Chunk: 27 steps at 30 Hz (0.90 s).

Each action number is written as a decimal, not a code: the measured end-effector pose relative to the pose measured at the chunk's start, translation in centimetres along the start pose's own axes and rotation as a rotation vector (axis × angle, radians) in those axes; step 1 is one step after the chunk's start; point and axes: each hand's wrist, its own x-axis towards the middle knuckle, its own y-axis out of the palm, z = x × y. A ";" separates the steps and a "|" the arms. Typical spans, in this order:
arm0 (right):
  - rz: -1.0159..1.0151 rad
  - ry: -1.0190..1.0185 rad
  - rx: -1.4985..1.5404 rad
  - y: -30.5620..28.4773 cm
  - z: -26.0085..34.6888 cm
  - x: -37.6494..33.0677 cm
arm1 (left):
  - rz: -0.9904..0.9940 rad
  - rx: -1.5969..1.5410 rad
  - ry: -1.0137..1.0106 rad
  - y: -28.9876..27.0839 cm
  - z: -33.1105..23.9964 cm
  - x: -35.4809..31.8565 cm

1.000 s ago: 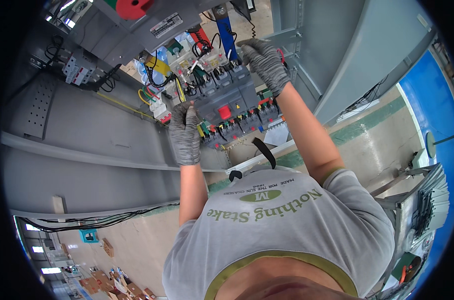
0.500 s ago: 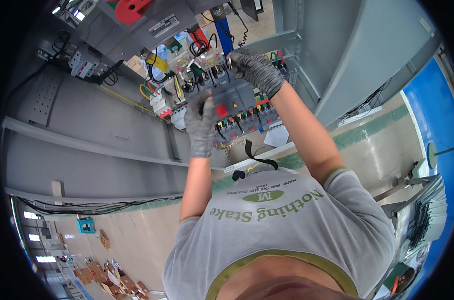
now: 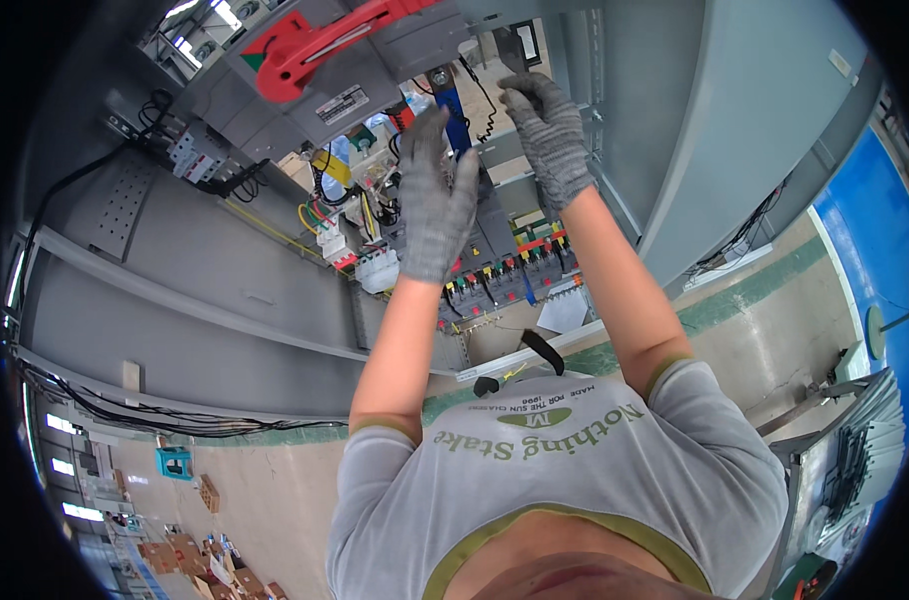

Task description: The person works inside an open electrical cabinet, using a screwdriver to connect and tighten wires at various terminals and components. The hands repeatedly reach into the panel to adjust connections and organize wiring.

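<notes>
Both my hands wear grey knit gloves and are raised inside an open grey electrical cabinet. My left hand [image 3: 437, 205] is open, fingers stretched upward and thumb apart, in front of the wired components. Just beyond its fingertips stands a blue-sleeved busbar [image 3: 455, 115]. My right hand [image 3: 550, 135] is to the right of that bar, its fingers curled together; whatever they hold, if anything, is hidden. A black coiled wire [image 3: 489, 100] hangs between the bar and my right hand. Behind my left hand sits a yellow-sleeved bar [image 3: 332, 168] among wires.
A grey switch unit with a red handle [image 3: 315, 55] hangs above. Lower down runs a row of coloured terminals [image 3: 505, 270]. Small breakers [image 3: 197, 160] sit on the left wall. A grey panel [image 3: 765, 110] closes the right side. Cardboard boxes [image 3: 190, 555] lie on the floor behind.
My right hand has moved away from the blue bar, up and to the right. My left hand has risen and straightened its fingers. The view has shifted, showing more of the red handle.
</notes>
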 end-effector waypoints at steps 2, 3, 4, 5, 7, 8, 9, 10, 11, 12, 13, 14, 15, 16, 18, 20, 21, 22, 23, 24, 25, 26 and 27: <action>0.012 -0.024 -0.045 1.1 -1.1 1.1 | -0.016 -0.279 -0.178 1.8 -0.3 1.4; 0.022 -0.041 -0.070 1.6 -1.4 1.5 | -0.004 -0.443 -0.303 2.7 0.2 1.9; 0.031 -0.047 -0.081 1.8 -1.4 1.8 | 0.014 -0.611 -0.424 3.3 0.5 2.3; 0.050 -0.005 -0.023 2.1 -1.1 1.8 | -0.018 -0.611 -0.458 3.3 0.7 2.5; 0.075 0.075 0.085 2.5 0.0 1.7 | -0.066 -0.618 -0.518 3.8 1.1 3.3; 0.092 0.215 0.091 2.4 0.9 1.5 | -0.095 -0.575 -0.466 3.9 1.1 3.6; 0.093 0.199 0.086 2.5 0.1 1.9 | -0.083 -0.653 -0.467 4.2 1.3 4.1; 0.082 0.178 0.077 2.4 -1.0 2.2 | -0.057 -0.518 -0.347 4.6 1.9 4.9; 0.067 0.154 0.059 2.0 -1.9 2.9 | -0.035 -0.396 -0.222 4.9 2.9 5.7; 0.157 0.054 0.040 2.8 0.1 2.2 | -0.120 -0.572 -0.247 4.6 4.1 4.8; 0.308 0.098 -0.127 2.4 -2.6 3.3 | -0.016 -0.685 -0.367 5.1 3.2 5.6; 0.208 0.068 -0.109 3.5 -1.9 2.5 | 0.063 -0.780 -0.584 3.0 1.9 5.8; 0.096 0.033 -0.107 4.1 -0.8 1.8 | 0.114 -0.829 -0.702 1.9 1.0 6.0; 0.127 0.052 0.071 4.4 -0.9 1.8 | 0.149 -0.841 -0.758 0.9 0.2 6.4; 0.114 0.316 0.164 4.7 3.2 0.6 | 0.232 -1.037 -0.740 -0.9 4.2 6.7; 0.144 0.433 0.255 5.9 1.4 0.7 | 0.236 -1.091 -0.839 -0.5 8.2 7.0; 0.153 0.444 0.265 5.3 1.4 1.4 | 0.227 -1.069 -0.947 -0.1 7.7 7.4; 0.222 0.533 0.271 4.7 1.6 1.8 | 0.209 -1.085 -1.015 0.1 6.4 7.6; 0.256 0.423 -0.053 4.3 1.2 2.6 | 0.207 -1.030 -0.957 0.4 8.0 7.7; 0.289 0.363 -0.110 4.1 1.2 3.1 | 0.227 -1.070 -0.981 0.4 8.0 7.8; 0.326 0.306 -0.170 3.9 1.1 3.7 | 0.244 -1.113 -1.008 0.5 6.7 8.0; 0.439 0.218 -0.150 3.8 -0.3 4.9 | 0.177 -1.065 -1.017 0.8 5.0 7.9; 0.426 0.402 -0.002 3.8 0.3 4.7 | 0.167 -1.076 -1.006 0.6 5.7 7.8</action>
